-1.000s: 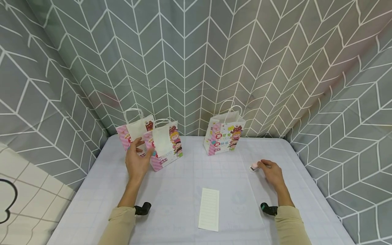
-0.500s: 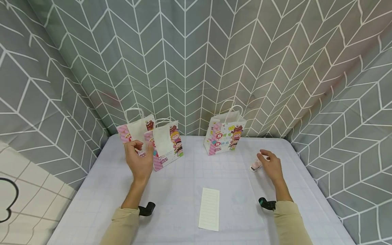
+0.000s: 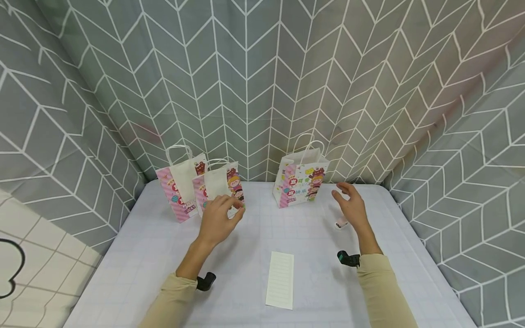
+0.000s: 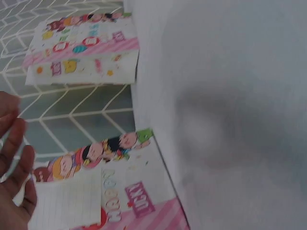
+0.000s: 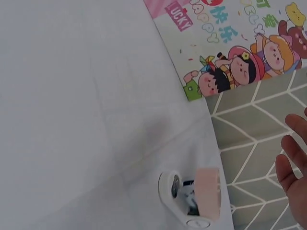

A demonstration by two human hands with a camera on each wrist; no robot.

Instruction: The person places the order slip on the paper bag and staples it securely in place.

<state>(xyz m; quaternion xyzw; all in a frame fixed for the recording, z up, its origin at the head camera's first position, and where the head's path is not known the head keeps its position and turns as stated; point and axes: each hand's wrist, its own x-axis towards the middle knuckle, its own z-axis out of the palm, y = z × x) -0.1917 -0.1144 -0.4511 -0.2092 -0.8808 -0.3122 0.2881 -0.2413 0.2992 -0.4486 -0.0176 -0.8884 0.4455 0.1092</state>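
Observation:
My left hand (image 3: 219,221) hovers before the front left paper bag (image 3: 216,182), overlapping it in the head view. Its fingers are loosely bent with nothing between them. A lined paper (image 4: 67,201) covers part of that bag's printed face. Behind it to the left stands another bag (image 3: 182,182) with a similar pale sheet on its front. My right hand (image 3: 352,206) is raised beside the right paper bag (image 3: 303,182), fingers loosely curved and holding nothing. Below this hand a small pink-and-white object (image 5: 207,194), resembling a tape dispenser, lies on the table.
A loose lined paper strip (image 3: 280,280) lies near the front middle of the white-covered table (image 3: 246,246). Grey patterned curtains (image 3: 262,91) hang close behind the bags and along both sides. All three bags have upright white handles.
My left hand has moved right, away from the rear left bag to the front left one. My right hand has left the pink-and-white object and risen leftward toward the right bag.

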